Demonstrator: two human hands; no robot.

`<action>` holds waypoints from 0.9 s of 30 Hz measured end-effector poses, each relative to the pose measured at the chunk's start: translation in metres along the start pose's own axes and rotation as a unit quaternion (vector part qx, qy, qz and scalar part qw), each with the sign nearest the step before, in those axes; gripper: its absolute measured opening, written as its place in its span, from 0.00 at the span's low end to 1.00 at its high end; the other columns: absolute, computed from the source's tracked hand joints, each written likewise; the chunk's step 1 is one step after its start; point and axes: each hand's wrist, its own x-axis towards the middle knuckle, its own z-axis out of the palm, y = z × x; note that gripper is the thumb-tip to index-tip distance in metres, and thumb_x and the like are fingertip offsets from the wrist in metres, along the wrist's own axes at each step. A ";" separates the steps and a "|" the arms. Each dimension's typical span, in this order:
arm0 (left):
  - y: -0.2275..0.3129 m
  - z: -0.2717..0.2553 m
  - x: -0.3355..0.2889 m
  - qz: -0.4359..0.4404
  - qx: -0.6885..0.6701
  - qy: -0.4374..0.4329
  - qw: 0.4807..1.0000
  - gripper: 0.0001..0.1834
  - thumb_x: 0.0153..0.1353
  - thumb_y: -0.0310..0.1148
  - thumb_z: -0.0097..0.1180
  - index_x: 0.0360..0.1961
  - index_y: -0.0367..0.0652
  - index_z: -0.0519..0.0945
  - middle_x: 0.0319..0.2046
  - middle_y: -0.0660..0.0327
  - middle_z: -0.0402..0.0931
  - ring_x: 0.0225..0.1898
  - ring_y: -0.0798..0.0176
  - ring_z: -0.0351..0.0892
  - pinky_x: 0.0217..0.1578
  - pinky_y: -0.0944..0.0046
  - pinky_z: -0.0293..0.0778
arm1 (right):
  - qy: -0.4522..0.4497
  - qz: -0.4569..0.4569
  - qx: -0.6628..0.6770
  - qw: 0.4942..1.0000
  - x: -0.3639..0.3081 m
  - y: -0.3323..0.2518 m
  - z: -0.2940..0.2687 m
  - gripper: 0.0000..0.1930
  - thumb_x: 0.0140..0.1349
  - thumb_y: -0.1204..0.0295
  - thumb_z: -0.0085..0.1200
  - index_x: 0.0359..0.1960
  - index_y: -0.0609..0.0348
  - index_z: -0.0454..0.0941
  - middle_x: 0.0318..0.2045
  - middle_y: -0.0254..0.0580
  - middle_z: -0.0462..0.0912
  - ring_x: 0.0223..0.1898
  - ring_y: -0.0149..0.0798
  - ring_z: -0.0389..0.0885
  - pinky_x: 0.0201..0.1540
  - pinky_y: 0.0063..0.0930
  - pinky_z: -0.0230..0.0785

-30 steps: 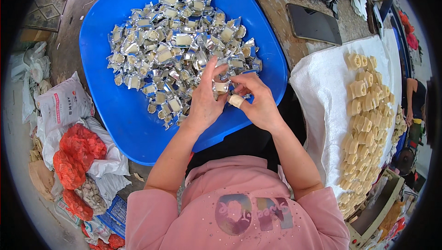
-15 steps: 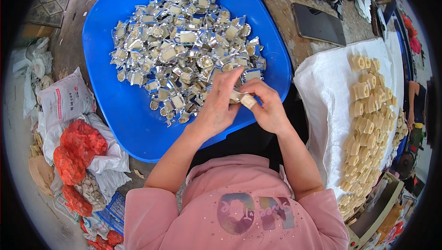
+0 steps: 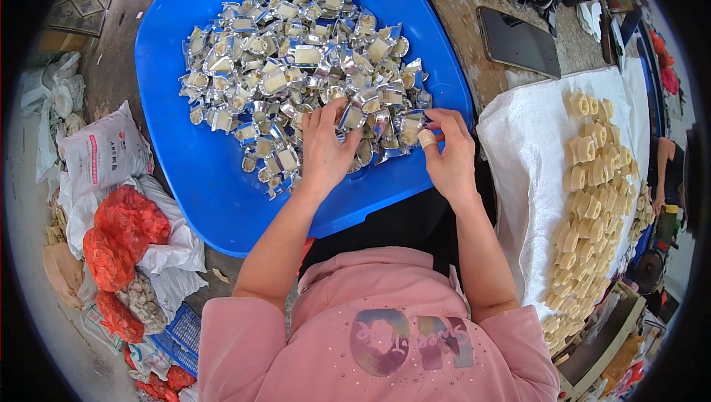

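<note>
Many small silver-and-cream pieces (image 3: 295,57) are heaped in a large blue plastic tub (image 3: 211,198). At the near edge of the heap, my left hand (image 3: 326,151) has its thumb and forefinger on either side of one silver-and-cream piece (image 3: 352,116). My right hand (image 3: 452,156) hovers at the tub's right side, its fingers and thumb apart. A cream wrap (image 3: 427,137) covers its thumb tip. Just beyond those fingertips lies another silver-and-cream piece (image 3: 410,126); whether they touch it is hard to tell.
Cream-coloured pieces (image 3: 592,187) lie massed on a white woven sheet (image 3: 515,150) to the right. A dark phone (image 3: 520,40) rests on the worn tabletop behind it. On the left are a white printed sack (image 3: 107,154), red bags (image 3: 127,228) and a blue crate (image 3: 180,339).
My hands have parted from where they were together over a small piece. The left moved left onto the heap; the right moved right and slightly up, its fingers spreading.
</note>
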 end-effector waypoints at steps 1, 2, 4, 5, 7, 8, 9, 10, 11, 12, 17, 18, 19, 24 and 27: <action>-0.001 0.003 0.003 -0.026 -0.008 0.006 1.000 0.24 0.48 0.25 0.59 0.50 0.41 0.74 0.38 0.54 0.75 0.42 0.56 0.72 0.47 0.56 0.67 | 0.013 -0.017 0.000 1.000 0.000 0.000 0.001 0.18 0.49 0.87 0.53 0.44 0.62 0.74 0.42 0.51 0.76 0.40 0.51 0.78 0.40 0.36 0.72; -0.001 0.005 0.004 -0.052 -0.017 0.011 0.998 0.23 0.48 0.24 0.59 0.49 0.41 0.74 0.36 0.55 0.76 0.41 0.56 0.72 0.47 0.55 0.67 | 0.013 -0.017 -0.001 1.000 0.001 -0.001 0.002 0.18 0.49 0.87 0.53 0.44 0.62 0.74 0.42 0.51 0.76 0.40 0.51 0.78 0.40 0.36 0.72; 0.000 0.005 0.003 -0.040 -0.017 0.011 0.999 0.22 0.47 0.22 0.59 0.47 0.41 0.75 0.35 0.56 0.75 0.40 0.55 0.72 0.46 0.56 0.68 | -0.003 -0.048 0.016 0.999 0.002 -0.003 0.005 0.21 0.48 0.87 0.54 0.46 0.62 0.74 0.45 0.50 0.75 0.45 0.53 0.75 0.43 0.36 0.72; 0.000 0.004 0.002 -0.030 -0.015 0.012 0.999 0.21 0.46 0.19 0.58 0.46 0.41 0.76 0.35 0.57 0.75 0.40 0.55 0.72 0.44 0.56 0.69 | -0.002 -0.047 0.015 0.999 0.003 -0.005 0.006 0.21 0.48 0.87 0.54 0.46 0.62 0.74 0.45 0.50 0.75 0.45 0.53 0.75 0.43 0.36 0.72; 0.005 0.003 -0.001 -0.025 -0.047 0.031 0.998 0.21 0.45 0.17 0.57 0.44 0.40 0.76 0.34 0.56 0.74 0.40 0.54 0.72 0.44 0.57 0.69 | -0.031 -0.043 0.020 0.998 0.005 -0.011 0.009 0.24 0.46 0.88 0.54 0.49 0.60 0.73 0.49 0.48 0.73 0.46 0.51 0.74 0.45 0.37 0.72; 0.008 0.002 -0.003 -0.022 -0.078 0.050 0.995 0.21 0.44 0.15 0.57 0.42 0.40 0.77 0.34 0.55 0.73 0.41 0.52 0.72 0.44 0.57 0.69 | -0.031 -0.043 0.019 0.998 0.006 -0.014 0.010 0.24 0.46 0.88 0.54 0.49 0.60 0.73 0.49 0.48 0.73 0.46 0.51 0.74 0.45 0.37 0.72; 0.010 -0.001 -0.003 -0.022 -0.078 0.051 0.995 0.21 0.44 0.15 0.57 0.42 0.40 0.77 0.34 0.55 0.73 0.41 0.52 0.72 0.44 0.57 0.69 | -0.038 -0.071 0.018 0.997 0.008 -0.017 0.011 0.26 0.46 0.87 0.54 0.50 0.59 0.73 0.50 0.47 0.72 0.46 0.50 0.73 0.46 0.37 0.71; 0.012 -0.005 -0.004 0.005 -0.087 0.065 0.994 0.21 0.44 0.14 0.56 0.42 0.40 0.76 0.34 0.55 0.73 0.40 0.52 0.72 0.43 0.58 0.70 | -0.045 -0.098 0.017 0.994 0.009 -0.019 0.013 0.27 0.45 0.87 0.55 0.51 0.58 0.73 0.52 0.46 0.70 0.46 0.48 0.72 0.48 0.37 0.71; 0.013 -0.008 -0.005 0.031 -0.097 0.079 0.992 0.21 0.44 0.13 0.55 0.42 0.40 0.76 0.34 0.55 0.73 0.40 0.53 0.73 0.42 0.59 0.71 | -0.046 -0.098 0.018 0.994 0.010 -0.019 0.015 0.27 0.45 0.87 0.55 0.51 0.58 0.73 0.52 0.46 0.70 0.46 0.48 0.72 0.48 0.37 0.71; 0.013 -0.008 -0.006 0.032 -0.098 0.079 0.992 0.21 0.44 0.13 0.55 0.42 0.40 0.76 0.34 0.55 0.73 0.40 0.53 0.73 0.42 0.59 0.71 | -0.063 -0.116 -0.004 0.991 0.011 -0.019 0.017 0.28 0.44 0.88 0.54 0.51 0.58 0.74 0.53 0.46 0.70 0.46 0.48 0.72 0.49 0.37 0.70; 0.013 -0.014 -0.010 0.066 -0.130 0.103 0.984 0.18 0.46 0.12 0.57 0.40 0.40 0.77 0.35 0.58 0.75 0.34 0.62 0.76 0.39 0.64 0.73 | -0.102 -0.147 -0.045 0.983 0.015 -0.004 0.024 0.29 0.40 0.89 0.52 0.49 0.59 0.75 0.54 0.45 0.71 0.47 0.49 0.72 0.51 0.38 0.68; 0.011 -0.016 -0.011 0.065 -0.129 0.104 0.984 0.18 0.46 0.12 0.57 0.40 0.40 0.77 0.35 0.58 0.75 0.34 0.62 0.76 0.39 0.64 0.73 | -0.103 -0.148 -0.044 0.983 0.014 -0.004 0.024 0.29 0.40 0.89 0.52 0.49 0.59 0.75 0.54 0.45 0.71 0.47 0.49 0.72 0.51 0.38 0.68; 0.008 -0.018 -0.013 0.093 -0.109 0.115 0.983 0.20 0.46 0.12 0.57 0.42 0.40 0.77 0.35 0.58 0.75 0.33 0.62 0.76 0.38 0.65 0.73 | -0.098 -0.150 -0.010 0.984 0.014 -0.005 0.023 0.28 0.41 0.89 0.53 0.49 0.59 0.75 0.53 0.45 0.72 0.47 0.50 0.72 0.51 0.38 0.68; 0.018 -0.030 -0.017 0.115 -0.106 0.086 0.984 0.30 0.44 0.11 0.58 0.51 0.41 0.73 0.35 0.57 0.77 0.32 0.62 0.75 0.37 0.66 0.73 | -0.090 -0.159 0.064 0.981 0.001 -0.026 0.017 0.24 0.44 0.87 0.55 0.48 0.59 0.75 0.49 0.45 0.74 0.49 0.51 0.72 0.50 0.39 0.68; 0.027 -0.034 -0.016 0.205 -0.094 0.053 0.973 0.35 0.42 0.11 0.59 0.56 0.41 0.70 0.37 0.56 0.78 0.34 0.61 0.76 0.36 0.65 0.74 | -0.115 -0.137 0.113 0.977 -0.008 -0.034 0.020 0.22 0.47 0.85 0.57 0.46 0.58 0.76 0.45 0.45 0.76 0.47 0.51 0.73 0.49 0.38 0.69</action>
